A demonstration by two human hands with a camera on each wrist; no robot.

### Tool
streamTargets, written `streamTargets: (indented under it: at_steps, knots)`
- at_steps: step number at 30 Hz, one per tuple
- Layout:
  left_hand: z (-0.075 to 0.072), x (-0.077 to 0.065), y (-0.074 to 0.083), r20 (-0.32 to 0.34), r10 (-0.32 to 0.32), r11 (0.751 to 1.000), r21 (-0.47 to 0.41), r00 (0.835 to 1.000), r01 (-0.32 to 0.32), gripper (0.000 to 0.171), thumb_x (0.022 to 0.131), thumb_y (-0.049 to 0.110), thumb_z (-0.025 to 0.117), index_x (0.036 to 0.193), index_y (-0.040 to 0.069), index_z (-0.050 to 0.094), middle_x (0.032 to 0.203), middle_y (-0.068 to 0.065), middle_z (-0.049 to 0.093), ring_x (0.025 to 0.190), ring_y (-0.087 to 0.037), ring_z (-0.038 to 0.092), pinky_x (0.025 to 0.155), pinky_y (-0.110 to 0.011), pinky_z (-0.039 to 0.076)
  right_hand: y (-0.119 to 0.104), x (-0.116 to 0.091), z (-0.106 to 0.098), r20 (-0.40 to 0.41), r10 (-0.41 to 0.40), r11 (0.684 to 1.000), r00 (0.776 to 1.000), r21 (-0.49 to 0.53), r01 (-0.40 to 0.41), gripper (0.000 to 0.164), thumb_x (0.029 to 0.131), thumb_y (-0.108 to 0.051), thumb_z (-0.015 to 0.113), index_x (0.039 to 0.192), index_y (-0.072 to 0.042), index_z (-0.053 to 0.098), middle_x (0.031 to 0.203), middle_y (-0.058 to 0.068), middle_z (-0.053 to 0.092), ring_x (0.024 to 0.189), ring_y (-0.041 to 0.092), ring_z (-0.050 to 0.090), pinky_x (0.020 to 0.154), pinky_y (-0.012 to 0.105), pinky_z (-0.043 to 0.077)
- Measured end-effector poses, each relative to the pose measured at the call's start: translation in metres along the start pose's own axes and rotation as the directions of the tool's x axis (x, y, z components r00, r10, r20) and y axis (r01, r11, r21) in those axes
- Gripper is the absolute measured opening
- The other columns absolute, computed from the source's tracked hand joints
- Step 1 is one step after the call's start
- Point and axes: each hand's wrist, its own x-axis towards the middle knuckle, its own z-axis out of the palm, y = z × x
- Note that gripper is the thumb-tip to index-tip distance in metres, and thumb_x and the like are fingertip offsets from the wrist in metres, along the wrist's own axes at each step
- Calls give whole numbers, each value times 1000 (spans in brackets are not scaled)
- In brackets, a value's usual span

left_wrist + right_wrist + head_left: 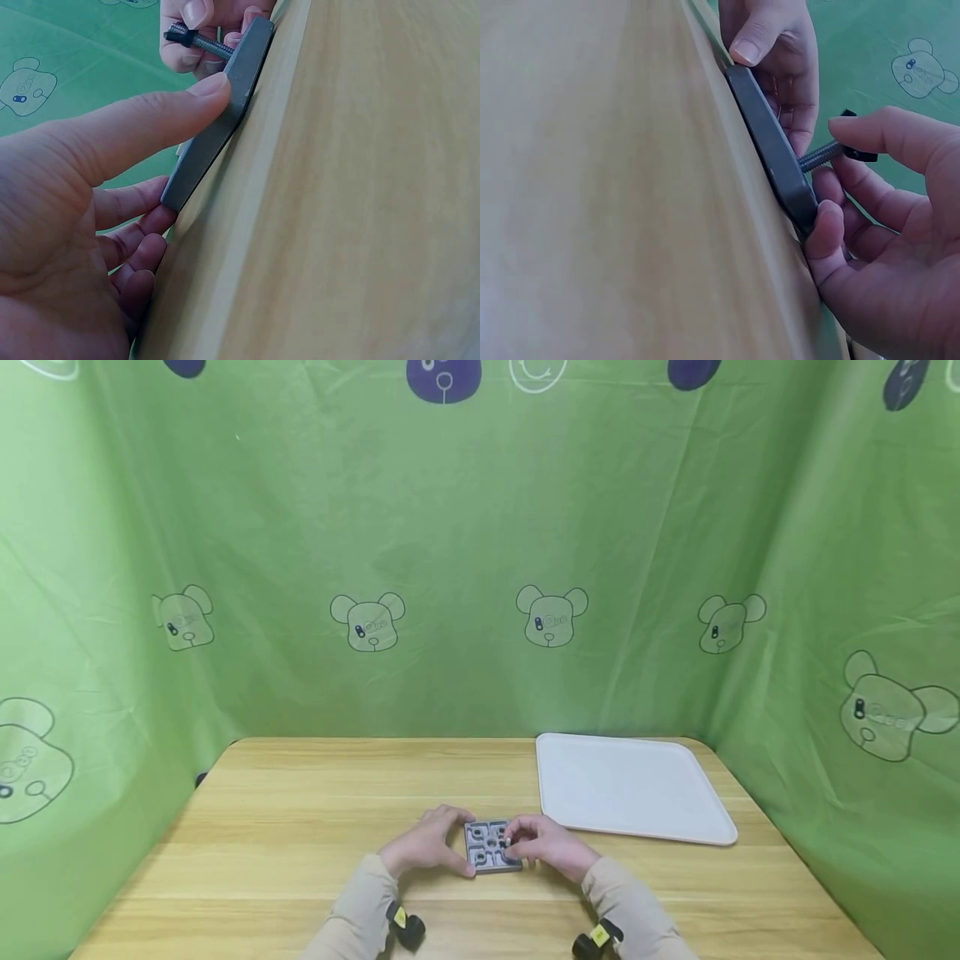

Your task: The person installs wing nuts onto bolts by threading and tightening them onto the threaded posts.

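A square grey plate (491,862) with several round recesses lies on the wooden table in front of me. My left hand (426,843) grips its left edge, the thumb (161,124) on the near side and fingertips at the far corner. At the plate's right half, my right hand (553,845) pinches the dark head of a threaded bolt (821,155) between thumb and fingers. The bolt's shank stands up from the plate's face, its lower end at the surface. Another right-hand finger (826,231) touches the plate's edge.
A white tray (630,785) lies at the back right of the wooden table (300,810), close beyond my right hand. Green printed curtains (450,693) hang behind the table and along both sides. Each sleeve carries a black wrist camera (408,931).
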Motion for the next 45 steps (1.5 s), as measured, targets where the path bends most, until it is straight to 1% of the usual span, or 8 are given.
streamTargets:
  at_steps: [7, 17, 22, 30, 34, 37, 41, 45]
  knots:
    - [0, -1, 1, -2, -2, 1000, -2, 1000, 2, 82, 62, 34, 87, 133, 10, 53, 138, -9, 51, 128, -31, 42, 111, -58, 34, -4, 0, 6, -70, 15, 998, 997, -63, -20, 24, 80, -7, 69, 96, 4, 56, 84, 0, 54, 76, 14, 49, 54, 20, 43]
    - [0, 0, 1, -1, 0, 1000, -9, 1000, 0, 82, 62, 33, 87, 133, 10, 53, 138, -9, 51, 127, -31, 43, 111, -58, 34, -7, 0, 12, -133, -2, 987, 991, -162, -19, 22, 79, -12, 70, 91, -1, 55, 82, 1, 52, 73, 15, 48, 53, 20, 43]
    - [0, 0, 1, 0, 0, 1000, -19, 1000, 0, 82, 61, 32, 87, 132, 10, 53, 137, -9, 51, 127, -31, 42, 110, -58, 34, -5, 0, 9, -78, -11, 988, 997, -156, -1, 26, 77, -12, 70, 97, 0, 58, 85, 1, 54, 77, 14, 49, 56, 20, 44]
    - [0, 0, 1, -1, -1, 1000, -6, 1000, 1, 82, 61, 33, 87, 132, 11, 53, 137, -9, 51, 127, -31, 43, 111, -58, 33, 4, 0, -2, 55, -23, 999, 998, -39, 25, 36, 73, 2, 58, 109, 5, 56, 96, 6, 57, 85, 15, 52, 62, 19, 47]
    - [1, 0, 1, -3, -5, 1000, -12, 1000, 5, 82, 61, 32, 88, 132, 11, 53, 137, -9, 51, 127, -31, 43, 111, -58, 33, 4, -1, -4, 56, -22, 999, 998, -31, 24, 33, 78, -1, 56, 110, 4, 57, 101, 6, 60, 87, 16, 53, 64, 21, 47]
    - [1, 0, 1, -4, -7, 1000, -14, 1000, 7, 82, 61, 32, 88, 132, 11, 53, 137, -9, 51, 126, -31, 43, 111, -59, 33, 4, -2, -5, 47, -14, 1000, 999, -27, 15, 29, 82, -3, 54, 109, 4, 58, 98, 3, 60, 83, 14, 52, 62, 21, 44]
    - [1, 0, 1, -6, -4, 1000, -9, 1000, 4, 82, 61, 32, 88, 132, 11, 53, 137, -9, 51, 126, -31, 43, 111, -58, 34, 4, -1, -5, 44, 0, 1000, 999, 6, -1, 28, 83, -4, 52, 109, 6, 57, 93, 0, 57, 77, 11, 49, 61, 19, 42]
    - [1, 0, 1, -6, -4, 1000, -15, 1000, 4, 82, 61, 32, 88, 132, 11, 53, 137, -10, 51, 126, -31, 43, 111, -58, 33, 3, -1, -4, 33, 5, 1000, 999, 6, -5, 28, 84, -5, 54, 109, 6, 57, 94, 0, 57, 78, 12, 50, 60, 20, 43]
